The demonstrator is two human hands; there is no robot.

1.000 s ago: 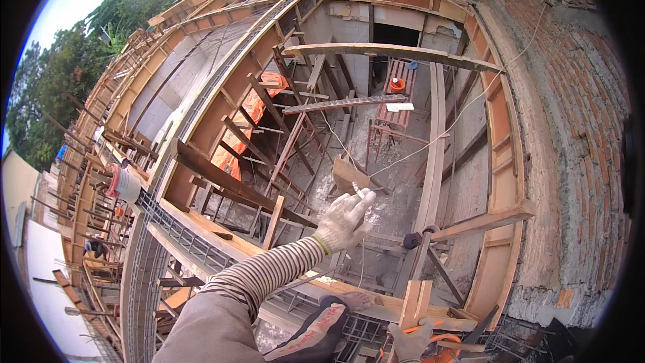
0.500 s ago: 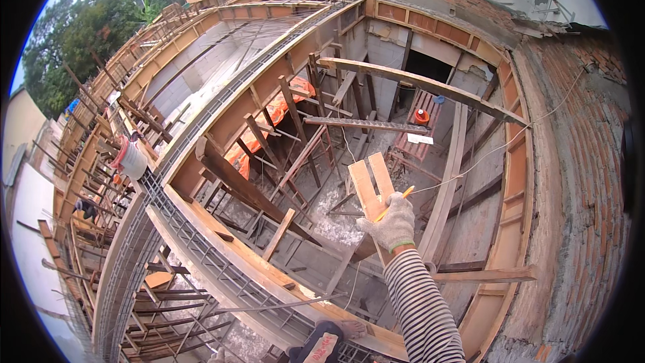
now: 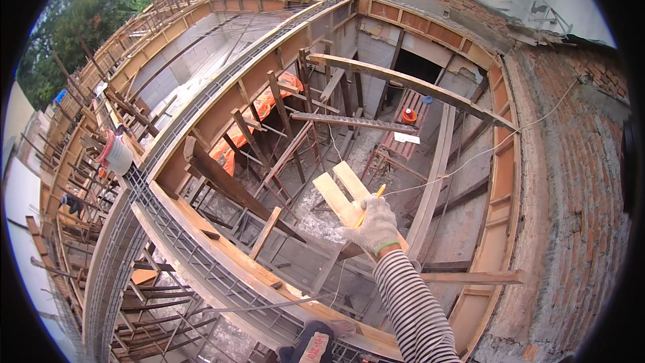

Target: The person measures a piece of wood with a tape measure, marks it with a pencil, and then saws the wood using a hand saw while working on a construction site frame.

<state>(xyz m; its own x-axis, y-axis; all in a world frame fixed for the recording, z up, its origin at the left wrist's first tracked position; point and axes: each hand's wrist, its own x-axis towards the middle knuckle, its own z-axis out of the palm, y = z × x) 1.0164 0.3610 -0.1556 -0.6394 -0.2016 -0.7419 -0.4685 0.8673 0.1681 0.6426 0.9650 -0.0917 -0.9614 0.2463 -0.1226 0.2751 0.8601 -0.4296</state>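
Observation:
My right hand [image 3: 374, 225], in a pale knitted glove and below a striped sleeve, reaches out over the framed pit. Its fingers are closed around a two-pronged wooden piece [image 3: 338, 203], made of light boards with a gap between the prongs. A yellow pencil [image 3: 371, 205] is also held in that hand, sticking up beside the wood. The prongs point away from me, up and to the left. Part of the grip is hidden behind the glove. My left hand is not in view. At the lower edge are my leg [image 3: 310, 348] and a bare foot [image 3: 341, 328].
Wooden formwork [image 3: 222, 245] with a rebar cage [image 3: 185, 225] curves along the near left. A long timber [image 3: 416, 87] spans the pit. Below stand props and a red bench [image 3: 408, 121] with an orange container [image 3: 408, 115]. A bucket [image 3: 117, 154] sits left; a brick wall [image 3: 578, 181] rises right.
My right hand has moved a little left and down with the wooden piece, whose prongs now lean further left. The whole view has shifted slightly.

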